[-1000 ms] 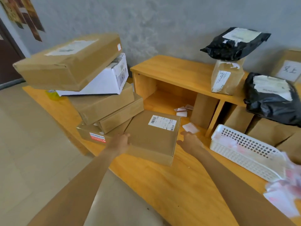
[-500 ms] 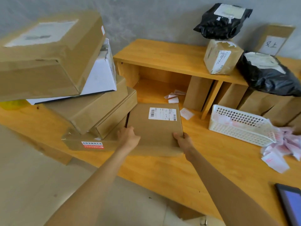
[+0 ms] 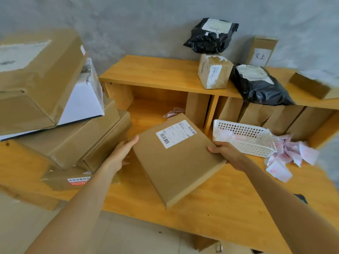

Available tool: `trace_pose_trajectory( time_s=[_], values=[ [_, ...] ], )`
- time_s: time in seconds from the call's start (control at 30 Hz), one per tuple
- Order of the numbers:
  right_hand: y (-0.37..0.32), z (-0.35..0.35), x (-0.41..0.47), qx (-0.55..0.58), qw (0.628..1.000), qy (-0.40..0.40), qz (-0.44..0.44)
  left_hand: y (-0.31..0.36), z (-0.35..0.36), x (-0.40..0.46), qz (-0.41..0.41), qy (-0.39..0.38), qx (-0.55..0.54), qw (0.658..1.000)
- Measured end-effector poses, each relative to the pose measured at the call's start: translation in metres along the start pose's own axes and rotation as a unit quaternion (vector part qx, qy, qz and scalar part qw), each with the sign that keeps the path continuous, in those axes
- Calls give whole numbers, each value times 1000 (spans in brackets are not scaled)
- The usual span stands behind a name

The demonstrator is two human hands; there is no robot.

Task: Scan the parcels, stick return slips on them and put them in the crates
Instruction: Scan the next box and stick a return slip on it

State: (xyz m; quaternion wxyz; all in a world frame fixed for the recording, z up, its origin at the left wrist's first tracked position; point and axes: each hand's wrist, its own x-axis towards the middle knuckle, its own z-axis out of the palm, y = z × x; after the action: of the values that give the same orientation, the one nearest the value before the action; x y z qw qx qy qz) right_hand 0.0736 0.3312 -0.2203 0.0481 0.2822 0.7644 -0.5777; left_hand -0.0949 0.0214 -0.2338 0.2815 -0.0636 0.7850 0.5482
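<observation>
A flat brown parcel [image 3: 176, 162] with a white barcode label [image 3: 175, 133] is tilted above the wooden table [image 3: 220, 208], turned at an angle. My left hand [image 3: 122, 153] lies against its left edge with the fingers stretched out. My right hand [image 3: 226, 151] grips its right edge, thumb on top and fingers beneath. A white plastic basket [image 3: 244, 143] stands just right of the parcel, with pink-and-white return slips [image 3: 286, 158] spilling from it onto the table.
A leaning stack of cardboard boxes [image 3: 45, 85] crowds the table's left side. A low wooden shelf [image 3: 156, 74] at the back carries a small taped box [image 3: 214, 72] and two black mailer bags [image 3: 256, 87]. Brown parcels stand under it.
The flat parcel has been pulled away from the stack toward me, lifted off the table and rotated. Both hands shifted from its near corners to its side edges.
</observation>
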Motion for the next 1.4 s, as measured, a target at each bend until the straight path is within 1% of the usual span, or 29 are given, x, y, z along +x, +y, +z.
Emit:
trace_pose_trajectory(
  time_s=[0.1,0.2,0.27,0.33,0.4,0.43,0.5,0.57,0.67,0.73,0.83,1.0,1.1,1.17,1.27,1.33,1.4],
  values=[
    [-9,-17,-1,-32,999,-27,-2,3,8,0,-33,-48,-62,996],
    [-11,-24,0,-28,999,-19,-8,-1,23,-2,-42,-59,-102,992],
    [-9,-23,3,-12,1000,13,-23,-1,31,-4,-41,-40,-119,991],
    [-3,-18,8,4,996,82,-35,-2,35,-3,-39,-25,-148,988],
    [3,-10,9,77,986,145,-31,-3,42,-4,-36,-6,-191,981],
    [6,-5,9,123,980,157,-20,-3,47,-4,-36,6,-215,976],
    [9,8,9,184,972,143,17,-4,58,-6,-44,27,-261,964],
    [9,21,10,230,966,107,37,-4,70,-12,-46,29,-289,956],
    [4,27,12,320,942,97,11,-8,80,-23,-43,7,-304,952],
    [4,21,14,323,939,119,-6,-14,76,-22,-44,-23,-296,954],
    [10,3,13,315,940,128,-14,-12,67,-19,-47,-52,-215,974],
    [30,-27,-1,314,947,73,7,18,76,-16,-11,-74,-163,984],
    [47,-36,-17,296,954,42,10,36,101,-16,21,-95,-147,984],
    [59,-42,-27,291,956,39,5,43,121,-21,28,-102,-131,986],
    [74,-55,-42,270,962,51,10,42,146,-26,31,-100,-110,988],
    [83,-66,-55,229,971,67,15,36,160,-25,32,-105,-100,989],
    [93,-79,-66,200,973,111,17,31,174,-24,30,-119,-90,988]
  ],
)
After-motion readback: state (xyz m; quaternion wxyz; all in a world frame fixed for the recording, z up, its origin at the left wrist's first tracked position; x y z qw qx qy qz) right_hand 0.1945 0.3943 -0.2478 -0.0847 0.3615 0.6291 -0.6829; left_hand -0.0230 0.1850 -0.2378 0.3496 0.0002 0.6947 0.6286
